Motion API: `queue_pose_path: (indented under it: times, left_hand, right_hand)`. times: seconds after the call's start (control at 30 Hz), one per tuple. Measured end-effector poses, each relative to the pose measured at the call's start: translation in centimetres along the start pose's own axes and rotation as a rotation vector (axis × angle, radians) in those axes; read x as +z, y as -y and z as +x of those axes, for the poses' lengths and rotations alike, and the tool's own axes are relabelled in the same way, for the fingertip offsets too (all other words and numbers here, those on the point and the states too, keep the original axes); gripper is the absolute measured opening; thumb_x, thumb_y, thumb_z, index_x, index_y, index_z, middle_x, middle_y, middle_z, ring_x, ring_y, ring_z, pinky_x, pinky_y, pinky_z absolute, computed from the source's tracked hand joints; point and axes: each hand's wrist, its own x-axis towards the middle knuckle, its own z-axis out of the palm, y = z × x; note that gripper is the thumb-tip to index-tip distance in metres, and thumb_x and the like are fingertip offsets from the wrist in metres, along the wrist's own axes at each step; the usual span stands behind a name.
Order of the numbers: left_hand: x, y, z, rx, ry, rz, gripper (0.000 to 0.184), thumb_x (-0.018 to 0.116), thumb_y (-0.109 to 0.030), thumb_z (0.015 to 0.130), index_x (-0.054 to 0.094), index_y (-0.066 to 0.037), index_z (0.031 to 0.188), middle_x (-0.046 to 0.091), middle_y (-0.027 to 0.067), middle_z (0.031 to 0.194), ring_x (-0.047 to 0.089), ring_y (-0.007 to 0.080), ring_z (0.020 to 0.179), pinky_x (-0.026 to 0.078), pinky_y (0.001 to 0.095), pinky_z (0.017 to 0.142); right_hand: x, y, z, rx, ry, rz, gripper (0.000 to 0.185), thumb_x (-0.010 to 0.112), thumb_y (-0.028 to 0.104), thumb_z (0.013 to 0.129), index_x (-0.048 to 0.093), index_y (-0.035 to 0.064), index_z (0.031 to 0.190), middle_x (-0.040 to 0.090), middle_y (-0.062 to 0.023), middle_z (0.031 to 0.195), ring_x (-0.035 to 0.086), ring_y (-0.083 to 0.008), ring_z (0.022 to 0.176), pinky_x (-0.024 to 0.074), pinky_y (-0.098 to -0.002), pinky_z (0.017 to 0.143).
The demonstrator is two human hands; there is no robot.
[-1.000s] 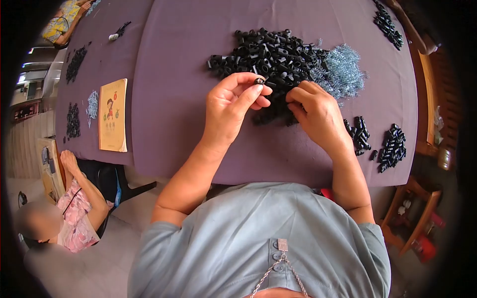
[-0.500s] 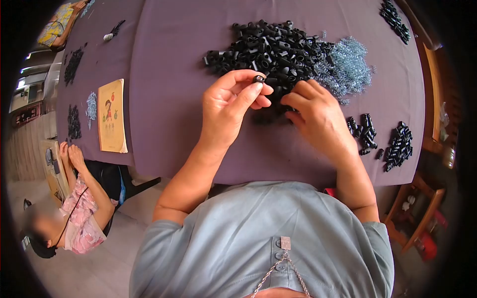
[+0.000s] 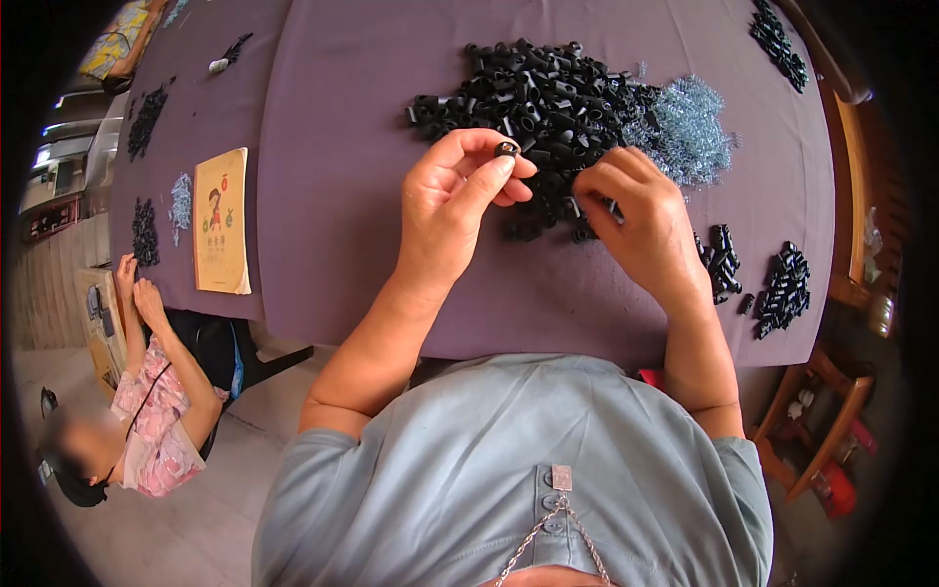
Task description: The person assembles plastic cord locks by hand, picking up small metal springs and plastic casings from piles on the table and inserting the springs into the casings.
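Observation:
Between thumb and index finger, my left hand (image 3: 445,201) pinches a small black hollow plastic part (image 3: 506,149), its open end facing up. My right hand (image 3: 636,210) is closed over the front right edge of a heap of black plastic parts (image 3: 528,93); what its fingertips hold, if anything, I cannot make out. To the right of that heap, and touching it, lies a pile of fine silvery-blue springs (image 3: 693,127), partly behind my right hand.
Groups of black pieces lie at right on the purple cloth (image 3: 352,196): one cluster (image 3: 724,262) and another (image 3: 784,291). A booklet (image 3: 222,220) lies at left. A co-worker's hands (image 3: 142,293) are at the left table edge, near black pieces (image 3: 145,233) and springs (image 3: 181,203).
My right hand has moved slightly right and up, away from the dark parts at the heap's front. My left hand keeps its pinch on the black part, shifted slightly upward.

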Motion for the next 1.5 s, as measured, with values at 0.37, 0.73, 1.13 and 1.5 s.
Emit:
queue_pose_path:
  times: [0.37, 0.73, 1.13, 1.5]
  left_hand:
    - [0.2, 0.2, 0.0, -0.003, 0.014, -0.019, 0.014, 0.063, -0.008, 0.097, 0.065, -0.001, 0.109, 0.071, 0.0086, 0.093, 0.067, 0.0118, 0.076, 0.057, 0.0248, 0.071]
    - [0.2, 0.1, -0.1, 0.0, 0.012, -0.028, 0.014, 0.063, -0.008, 0.097, 0.064, 0.0, 0.109, 0.072, 0.0093, 0.095, 0.066, 0.0117, 0.076, 0.056, 0.0257, 0.072]
    - [0.6, 0.0, -0.1, 0.021, 0.007, 0.015, 0.014, 0.062, -0.005, 0.096, 0.064, 0.0, 0.11, 0.071, 0.01, 0.099, 0.066, 0.0116, 0.077, 0.056, 0.0257, 0.073]
    - [0.3, -0.1, 0.0, 0.033, -0.01, -0.027, 0.013, 0.063, -0.008, 0.097, 0.064, 0.0, 0.108, 0.071, 0.009, 0.096, 0.066, 0.011, 0.076, 0.056, 0.0257, 0.073]
  right_hand:
    - [1.1, 0.4, -0.4, -0.028, 0.106, -0.073, 0.023, 0.076, 0.003, 0.071, 0.067, 0.0064, 0.091, 0.056, -0.0069, 0.091, 0.056, -0.0279, 0.09, 0.0507, -0.0393, 0.079]
    - [1.7, 0.5, -0.6, -0.053, 0.099, -0.03, 0.027, 0.076, 0.001, 0.07, 0.068, 0.0065, 0.094, 0.059, -0.0063, 0.097, 0.057, -0.0275, 0.093, 0.0519, -0.039, 0.08]
    - [1.1, 0.2, -0.5, -0.053, 0.098, -0.075, 0.026, 0.076, 0.001, 0.069, 0.067, 0.0061, 0.093, 0.059, -0.0063, 0.092, 0.056, -0.0277, 0.089, 0.0511, -0.0386, 0.078]
    - [3.5, 1.0, -0.5, -0.163, 0.029, -0.043, 0.019, 0.071, 0.007, 0.075, 0.072, 0.0059, 0.094, 0.057, -0.0045, 0.088, 0.057, -0.0231, 0.083, 0.0498, -0.0363, 0.073]
